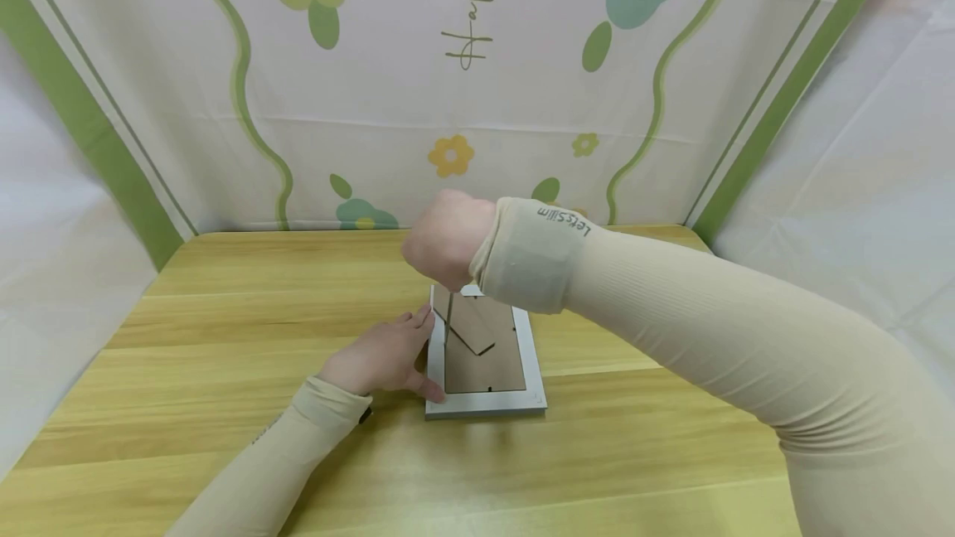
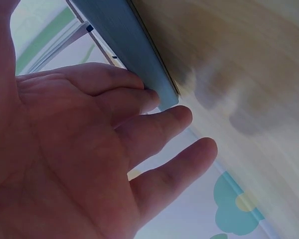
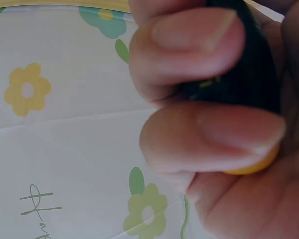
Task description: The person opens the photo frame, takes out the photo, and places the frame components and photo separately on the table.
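Note:
A white picture frame [image 1: 535, 363] lies with its back upward on the table, showing a brown backing board [image 1: 485, 371]. My right hand [image 1: 448, 239] is above the frame's far left part, fingers curled round a screwdriver; its dark handle [image 3: 261, 64] with a yellow end shows in the right wrist view. The thin metal shaft [image 1: 448, 321] points down at the board's left edge. My left hand [image 1: 384, 355] rests against the frame's left side, thumb at the near corner. In the left wrist view, the left fingers [image 2: 164, 127] are spread at the frame's edge.
Small black tabs [image 1: 514, 329] sit along the backing board's edge. The frame stands on a wooden table [image 1: 634, 421]. Behind it hangs a white cloth [image 1: 388, 89] printed with flowers and green bands, and pale cloth [image 1: 858, 214] hangs at the sides.

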{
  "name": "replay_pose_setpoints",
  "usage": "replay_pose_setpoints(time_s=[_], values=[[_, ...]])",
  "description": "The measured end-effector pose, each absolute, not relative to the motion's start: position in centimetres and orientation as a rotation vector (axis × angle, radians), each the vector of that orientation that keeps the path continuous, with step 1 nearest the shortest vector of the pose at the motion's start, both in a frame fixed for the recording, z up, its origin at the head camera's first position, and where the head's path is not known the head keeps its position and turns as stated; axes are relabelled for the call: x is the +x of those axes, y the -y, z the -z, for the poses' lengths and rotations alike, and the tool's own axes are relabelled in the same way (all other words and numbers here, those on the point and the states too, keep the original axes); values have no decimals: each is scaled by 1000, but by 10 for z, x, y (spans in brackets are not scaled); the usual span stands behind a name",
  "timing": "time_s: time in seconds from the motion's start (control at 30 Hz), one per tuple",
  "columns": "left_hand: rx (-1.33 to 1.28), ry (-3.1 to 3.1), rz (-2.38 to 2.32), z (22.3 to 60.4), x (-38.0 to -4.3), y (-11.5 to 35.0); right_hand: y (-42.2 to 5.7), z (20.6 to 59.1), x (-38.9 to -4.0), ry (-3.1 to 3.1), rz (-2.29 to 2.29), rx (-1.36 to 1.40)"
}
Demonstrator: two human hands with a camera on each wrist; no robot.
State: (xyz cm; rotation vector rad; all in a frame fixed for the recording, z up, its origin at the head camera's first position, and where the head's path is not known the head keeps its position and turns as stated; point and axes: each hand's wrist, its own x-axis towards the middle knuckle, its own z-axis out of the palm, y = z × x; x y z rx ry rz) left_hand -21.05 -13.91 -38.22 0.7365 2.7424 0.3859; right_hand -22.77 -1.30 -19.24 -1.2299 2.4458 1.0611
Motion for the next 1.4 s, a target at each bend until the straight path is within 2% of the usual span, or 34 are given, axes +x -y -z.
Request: replay_pose_setpoints(time_s=[0.53, 1.07, 1.4], values=[[753, -2755, -358, 382, -209, 139, -1, 194, -233, -2446, -1004, -1259], [744, -2760, -368, 385, -209, 138, -62, 180, -246, -2593, -692, -1165], [713, -2737, -382, 385, -208, 136, -97, 200, -243, -2605, -514, -1229]])
